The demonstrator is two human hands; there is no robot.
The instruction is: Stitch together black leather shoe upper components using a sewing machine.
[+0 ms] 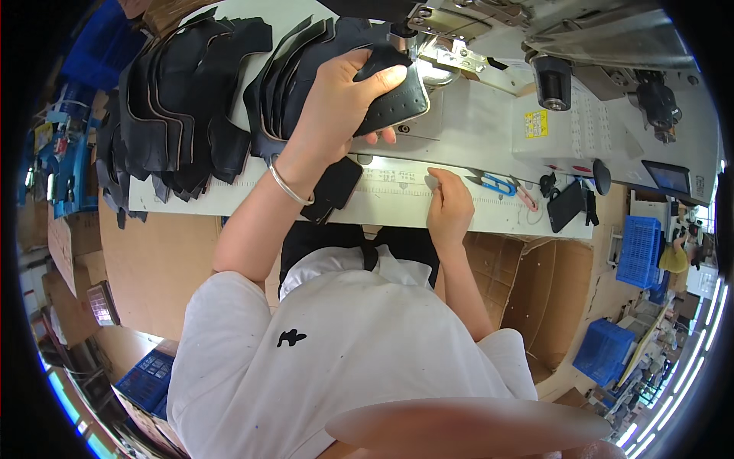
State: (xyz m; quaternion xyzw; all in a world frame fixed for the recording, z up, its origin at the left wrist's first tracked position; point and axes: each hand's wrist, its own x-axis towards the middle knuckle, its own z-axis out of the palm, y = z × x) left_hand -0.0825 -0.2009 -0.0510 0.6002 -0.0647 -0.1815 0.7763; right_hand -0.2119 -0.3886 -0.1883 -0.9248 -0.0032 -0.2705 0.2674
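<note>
My left hand is closed on a black leather piece with a row of small punched holes and a pale cut edge. It holds the piece up beside the lit metal head of a sewing machine; whether the piece touches the machine I cannot tell. My right hand rests at the front edge of the white table, fingers loosely extended and nothing in them. Under my left wrist, smaller black pieces lie on the table edge. A stack of black leather pieces stands just left of my left hand.
More black leather pieces are piled at the far left. Right of my right hand lie blue-handled snips, a pink-handled tool and a flat black device. A cardboard box stands below the table; blue crates are farther right.
</note>
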